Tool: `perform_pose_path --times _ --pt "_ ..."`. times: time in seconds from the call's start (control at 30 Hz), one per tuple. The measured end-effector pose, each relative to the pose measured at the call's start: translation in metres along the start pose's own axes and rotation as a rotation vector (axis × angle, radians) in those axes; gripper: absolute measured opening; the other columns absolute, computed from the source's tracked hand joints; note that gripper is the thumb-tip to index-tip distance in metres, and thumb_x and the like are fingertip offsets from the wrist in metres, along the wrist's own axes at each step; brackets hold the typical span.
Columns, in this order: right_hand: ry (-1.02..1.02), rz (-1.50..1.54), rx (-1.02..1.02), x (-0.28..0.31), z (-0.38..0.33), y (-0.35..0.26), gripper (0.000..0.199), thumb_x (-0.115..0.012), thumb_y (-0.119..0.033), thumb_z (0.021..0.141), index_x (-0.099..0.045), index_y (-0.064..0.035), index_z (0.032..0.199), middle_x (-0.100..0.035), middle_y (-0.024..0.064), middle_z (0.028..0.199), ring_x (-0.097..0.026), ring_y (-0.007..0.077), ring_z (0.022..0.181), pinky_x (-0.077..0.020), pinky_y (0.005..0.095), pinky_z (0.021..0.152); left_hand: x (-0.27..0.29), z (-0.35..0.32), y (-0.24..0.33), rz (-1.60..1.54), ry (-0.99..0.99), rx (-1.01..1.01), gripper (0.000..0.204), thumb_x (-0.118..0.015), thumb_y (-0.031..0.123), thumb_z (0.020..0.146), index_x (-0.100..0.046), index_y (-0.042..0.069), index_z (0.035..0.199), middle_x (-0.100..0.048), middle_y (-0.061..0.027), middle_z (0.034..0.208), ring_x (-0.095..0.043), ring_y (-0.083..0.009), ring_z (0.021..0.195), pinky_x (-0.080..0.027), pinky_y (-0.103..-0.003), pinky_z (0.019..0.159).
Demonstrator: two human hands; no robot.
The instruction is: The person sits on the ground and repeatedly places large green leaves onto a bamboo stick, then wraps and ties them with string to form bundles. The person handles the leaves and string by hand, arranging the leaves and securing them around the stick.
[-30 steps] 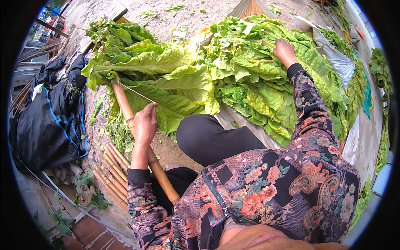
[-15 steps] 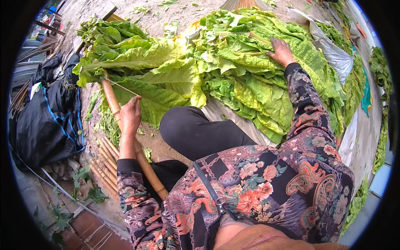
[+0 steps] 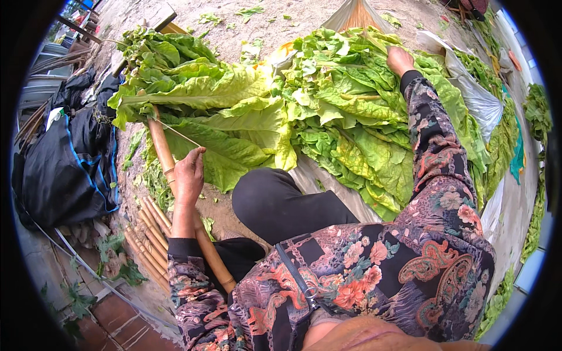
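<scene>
My left hand is closed on a thin pale string, which runs taut from the upper end of a bamboo pole. The pole slants past that wrist and down to my lap. Large yellow-green leaves hang in a bunch at its top, their stalks toward the left. To the right lies a wide heap of the same broad leaves. At the heap's far edge my right hand is closed on the stalk end of a leaf; its fingertips are mostly hidden.
Several cut bamboo poles lie on the ground at my left, near a black sheet with blue edging. White plastic sheeting lies right of the heap. Leaf scraps litter the sandy ground beyond. My bent knee is between the hands.
My right hand has moved farther away over the heap and has closed on a leaf's stalk end. The left hand has shifted slightly right, still holding the string taut. The view has tilted a little.
</scene>
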State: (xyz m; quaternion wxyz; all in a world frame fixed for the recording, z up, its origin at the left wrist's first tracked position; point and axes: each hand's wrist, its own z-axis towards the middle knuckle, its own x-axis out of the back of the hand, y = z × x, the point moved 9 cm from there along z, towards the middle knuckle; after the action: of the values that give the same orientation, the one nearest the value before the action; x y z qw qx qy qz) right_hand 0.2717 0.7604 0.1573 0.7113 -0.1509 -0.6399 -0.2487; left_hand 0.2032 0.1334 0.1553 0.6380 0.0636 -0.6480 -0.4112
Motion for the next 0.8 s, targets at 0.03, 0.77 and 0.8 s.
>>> perform_pose_path --times 0.03,0.77,0.8 --pt "-0.080 0.021 -0.051 -0.029 0.002 0.003 0.025 -0.049 -0.010 0.079 -0.065 -0.0043 0.097 -0.063 0.0194 0.103 -0.061 0.0349 0.097 -0.0493 0.0439 0.079 0.001 0.002 0.008 -0.013 -0.004 0.005 0.019 -0.053 0.008 0.089 -0.063 0.000 0.103 -0.060 -0.0165 0.065 -0.057 -0.0219 0.054 -0.044 -0.032 0.054" --pt "0.226 0.539 0.174 0.151 -0.096 -0.011 0.024 -0.055 -0.013 0.080 -0.062 0.0005 0.099 -0.065 0.0148 0.088 -0.060 0.0311 0.080 -0.0457 0.0396 0.077 0.006 0.008 0.001 -0.044 0.063 -0.023 0.019 -0.053 0.011 0.089 -0.063 0.000 0.101 -0.064 -0.0217 0.083 -0.064 -0.0350 0.078 -0.049 -0.039 0.069" --pt "0.086 0.803 0.202 0.158 -0.101 -0.038 0.030 -0.055 -0.015 0.081 -0.059 0.0019 0.105 -0.066 0.0132 0.090 -0.060 0.0272 0.081 -0.0454 0.0374 0.079 0.008 0.009 0.000 -0.051 0.082 -0.038 0.019 -0.052 0.011 0.089 -0.063 0.000 0.100 -0.064 -0.0218 0.084 -0.064 -0.0356 0.079 -0.049 -0.039 0.070"
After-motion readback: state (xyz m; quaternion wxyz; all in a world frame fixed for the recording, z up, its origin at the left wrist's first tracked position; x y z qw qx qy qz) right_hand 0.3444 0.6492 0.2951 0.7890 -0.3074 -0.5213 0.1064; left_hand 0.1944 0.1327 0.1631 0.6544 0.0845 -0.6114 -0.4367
